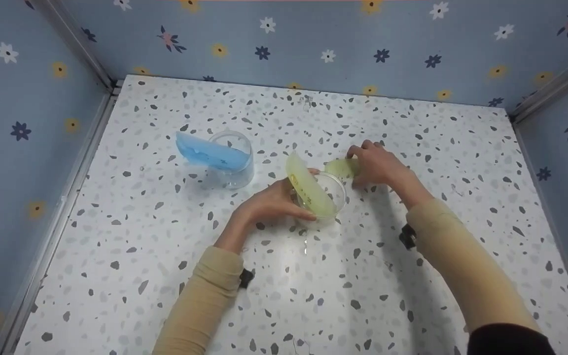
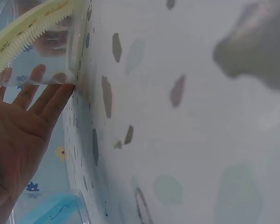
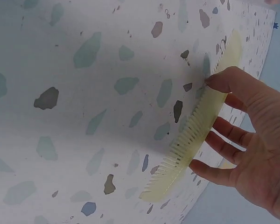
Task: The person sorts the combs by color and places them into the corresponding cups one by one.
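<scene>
My left hand [image 1: 275, 201] holds a clear cup [image 1: 344, 196], thumb at the near side and fingers round the far side. A pale yellow comb [image 1: 309, 190] leans in that cup, its upper end sticking out past the rim. In the left wrist view, the comb's teeth [image 2: 25, 39] show through the clear wall. Just right of the cup, my right hand [image 1: 380, 166] pinches a second pale yellow comb [image 3: 196, 128] by its edges, thumb on the toothed side and fingers on the back. That comb is low at the tabletop; whether it touches is unclear.
Left of my hands stands another clear cup [image 1: 243, 176] with a blue comb [image 1: 212, 153] leaning out to the left. The white speckled tabletop [image 1: 303, 296] is bordered by blue flowered panels [image 1: 294, 44] at the back and both sides.
</scene>
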The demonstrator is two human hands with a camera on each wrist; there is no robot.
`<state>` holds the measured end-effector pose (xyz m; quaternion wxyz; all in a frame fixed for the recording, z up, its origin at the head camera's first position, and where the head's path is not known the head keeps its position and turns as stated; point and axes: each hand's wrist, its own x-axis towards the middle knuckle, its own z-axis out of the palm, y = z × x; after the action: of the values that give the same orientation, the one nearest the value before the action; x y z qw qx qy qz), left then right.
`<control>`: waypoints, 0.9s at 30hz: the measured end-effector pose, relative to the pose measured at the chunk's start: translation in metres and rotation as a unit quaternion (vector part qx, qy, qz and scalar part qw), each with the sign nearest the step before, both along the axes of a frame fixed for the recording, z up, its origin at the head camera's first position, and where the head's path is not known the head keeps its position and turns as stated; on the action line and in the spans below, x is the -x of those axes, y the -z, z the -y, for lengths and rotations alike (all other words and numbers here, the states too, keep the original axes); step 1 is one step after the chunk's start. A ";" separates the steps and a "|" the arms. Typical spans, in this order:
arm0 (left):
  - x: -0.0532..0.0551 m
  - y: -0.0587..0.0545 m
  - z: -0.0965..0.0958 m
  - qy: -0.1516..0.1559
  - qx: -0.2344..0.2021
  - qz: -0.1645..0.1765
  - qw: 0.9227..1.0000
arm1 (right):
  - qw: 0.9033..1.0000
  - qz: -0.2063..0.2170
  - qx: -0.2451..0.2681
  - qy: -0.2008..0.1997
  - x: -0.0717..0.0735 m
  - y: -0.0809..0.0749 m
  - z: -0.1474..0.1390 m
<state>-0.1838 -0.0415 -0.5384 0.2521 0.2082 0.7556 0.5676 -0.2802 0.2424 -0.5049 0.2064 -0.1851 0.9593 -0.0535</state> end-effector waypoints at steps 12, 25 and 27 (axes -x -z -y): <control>-0.001 0.000 0.000 -0.006 0.006 0.001 1.000 | 0.999 -0.014 -0.029 -0.017 0.000 -0.001 0.001; 0.000 0.001 -0.001 -0.003 0.009 -0.008 1.000 | 0.999 -0.041 0.027 -0.014 0.003 -0.014 -0.015; 0.000 0.001 0.000 -0.005 0.012 -0.006 1.000 | 0.998 -0.056 0.037 -0.021 0.003 -0.016 -0.018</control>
<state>-0.1834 -0.0414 -0.5392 0.2469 0.2049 0.7652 0.5581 -0.2832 0.2602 -0.4894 0.1467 -0.2157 0.9625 -0.0746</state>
